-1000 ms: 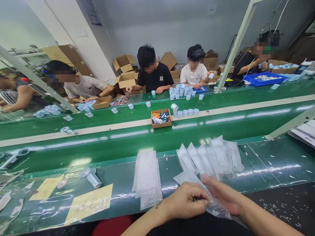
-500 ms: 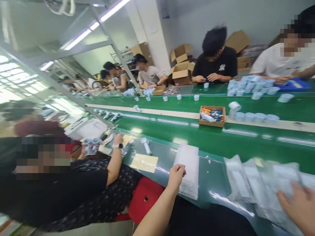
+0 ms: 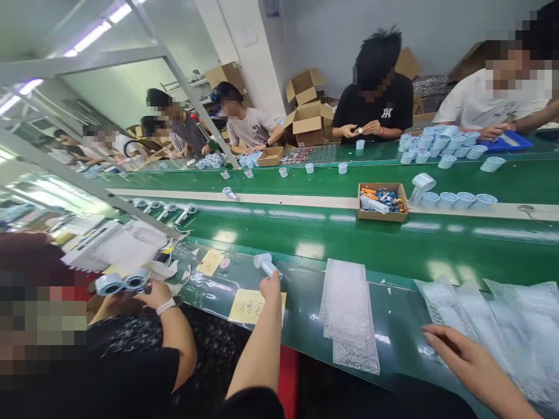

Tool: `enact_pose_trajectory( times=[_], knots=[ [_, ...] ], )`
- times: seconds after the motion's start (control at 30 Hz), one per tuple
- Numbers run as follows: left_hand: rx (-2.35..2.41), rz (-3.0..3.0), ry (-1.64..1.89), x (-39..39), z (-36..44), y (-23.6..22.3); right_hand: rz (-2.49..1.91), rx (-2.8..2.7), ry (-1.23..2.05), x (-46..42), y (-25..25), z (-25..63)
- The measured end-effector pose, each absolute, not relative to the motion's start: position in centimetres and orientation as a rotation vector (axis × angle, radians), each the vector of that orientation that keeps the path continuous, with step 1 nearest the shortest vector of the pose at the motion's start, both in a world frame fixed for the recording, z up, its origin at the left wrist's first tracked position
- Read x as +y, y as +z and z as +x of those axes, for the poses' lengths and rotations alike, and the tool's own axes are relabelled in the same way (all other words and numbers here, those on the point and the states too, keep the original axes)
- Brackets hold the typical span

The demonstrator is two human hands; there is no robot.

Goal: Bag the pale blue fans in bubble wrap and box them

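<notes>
My left hand (image 3: 271, 286) reaches forward with its fingers closed on the handle end of a pale blue, round-headed handheld device (image 3: 263, 262) that lies on the bench. Under my left forearm is a yellow paper note (image 3: 244, 306) with handwriting. To the right of that hand lies a stack of flat bubble-wrap bags (image 3: 349, 308). My right hand (image 3: 458, 352) hovers beside a row of bubble-wrapped packages (image 3: 502, 326). Its fingers are loosely extended and apart from the thumb, holding nothing.
Beyond the bench runs a green conveyor belt (image 3: 314, 230). A cardboard box of small parts (image 3: 382, 203) stands on the strip beside several pale cups (image 3: 465, 201). On my left a co-worker's hands hold two round-headed devices (image 3: 124, 281). Other people sit across the belt.
My left hand has moved from the bubble-wrap bags leftward to the device and closed on its handle. My right hand has shifted left, off the packages. The neighbour has lifted the two devices.
</notes>
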State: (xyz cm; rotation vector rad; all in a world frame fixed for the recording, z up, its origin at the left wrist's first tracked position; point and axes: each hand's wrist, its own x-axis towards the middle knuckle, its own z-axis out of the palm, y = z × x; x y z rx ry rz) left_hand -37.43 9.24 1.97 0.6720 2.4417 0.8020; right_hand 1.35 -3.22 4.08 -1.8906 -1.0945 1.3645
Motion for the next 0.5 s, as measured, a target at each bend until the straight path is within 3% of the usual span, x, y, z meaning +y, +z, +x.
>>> enact_pose_trajectory(
  times=[0.2,0.3,0.4,0.5],
  knots=[
    [1.745,0.876,0.876,0.5,-24.0,0.7,-1.298,-0.269,1.959,1.4,6.1,-7.9],
    [1.323,1.376,0.696,-2.6,-22.3,-0.9,-1.312,-0.172,1.929,1.9,5.2,-8.1],
    [1.372,2.102,0.434,-2.5,-24.7,-2.5,-1.503,-0.197,1.807,0.1,3.8,-5.7],
    [1.417,2.405,0.278,-1.5,-26.9,-3.3,-1.686,-0.659,1.802,-2.2,3.5,-3.1]
  ],
)
